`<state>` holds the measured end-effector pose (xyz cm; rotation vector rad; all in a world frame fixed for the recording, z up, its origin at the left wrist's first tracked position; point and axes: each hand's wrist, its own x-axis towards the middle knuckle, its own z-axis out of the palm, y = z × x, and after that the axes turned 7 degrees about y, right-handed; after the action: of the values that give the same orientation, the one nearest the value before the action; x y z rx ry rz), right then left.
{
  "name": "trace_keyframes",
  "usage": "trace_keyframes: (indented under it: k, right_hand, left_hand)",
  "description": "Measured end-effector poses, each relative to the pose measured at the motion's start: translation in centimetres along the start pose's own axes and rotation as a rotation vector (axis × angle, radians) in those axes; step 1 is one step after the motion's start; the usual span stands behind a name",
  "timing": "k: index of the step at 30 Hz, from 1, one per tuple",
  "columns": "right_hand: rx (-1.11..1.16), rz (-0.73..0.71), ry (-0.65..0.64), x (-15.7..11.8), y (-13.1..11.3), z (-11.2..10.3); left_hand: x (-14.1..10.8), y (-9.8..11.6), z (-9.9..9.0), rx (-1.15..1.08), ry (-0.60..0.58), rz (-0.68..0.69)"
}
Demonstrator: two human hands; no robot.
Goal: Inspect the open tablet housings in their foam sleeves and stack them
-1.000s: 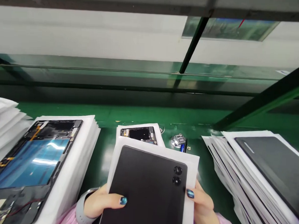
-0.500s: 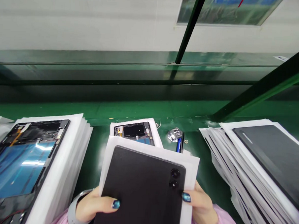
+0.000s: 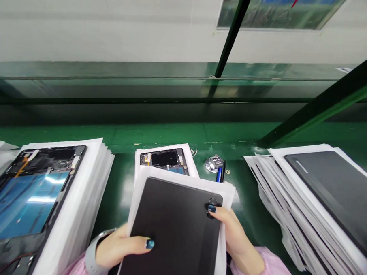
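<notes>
A dark grey tablet back cover (image 3: 173, 230) with two round camera openings lies on a white foam sleeve (image 3: 139, 184), and I hold both together low in the middle. My left hand (image 3: 120, 246) grips the left edge, its thumb flat on the cover and its fingers hidden beneath. At the upper right corner my right hand (image 3: 232, 227) is closed on the edge, with the thumb at the camera openings. Just behind, an opened tablet (image 3: 166, 159) showing its inner parts lies on white foam, partly covered by what I hold.
At left stands a stack of white foam sleeves (image 3: 90, 182) topped by an opened tablet (image 3: 31, 195). A stack at right (image 3: 278, 202) bears a dark cover (image 3: 330, 180). A shiny round metal piece (image 3: 214, 163) and a blue pen-like item (image 3: 219, 174) lie on the green table (image 3: 120, 183).
My right thumb has moved up and left from the cover's edge onto the camera openings. The cover's right side has shifted slightly left.
</notes>
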<state>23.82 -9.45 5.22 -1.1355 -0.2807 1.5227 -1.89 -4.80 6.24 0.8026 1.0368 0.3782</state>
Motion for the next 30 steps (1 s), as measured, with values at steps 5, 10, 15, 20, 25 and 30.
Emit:
trace_keyframes:
  k: [5,10,15,20,25,30]
  right_hand:
    - [0.033,0.048,-0.003,0.3,-0.1,0.6]
    - [0.085,0.018,0.019,0.1,-0.6,1.5]
    - [0.126,-0.016,0.056,-0.4,-1.1,1.7]
    - [0.153,-0.012,0.079,-0.6,-0.9,1.5]
    - [0.165,0.016,0.081,-0.5,-0.7,1.2]
    - [0.152,0.033,0.086,-0.5,-0.8,1.2]
  left_hand:
    - [0.0,-0.1,-0.1,0.013,0.001,-0.022]
    - [0.0,0.0,0.0,0.019,-0.007,-0.020]
    - [0.0,0.2,0.2,-0.115,-0.039,-0.043]
    - [0.0,0.5,0.3,-0.159,-0.029,-0.072]
    - [0.0,0.4,0.4,-0.193,-0.036,-0.102]
    - [0.2,-0.2,0.0,-0.295,-0.018,-0.138]
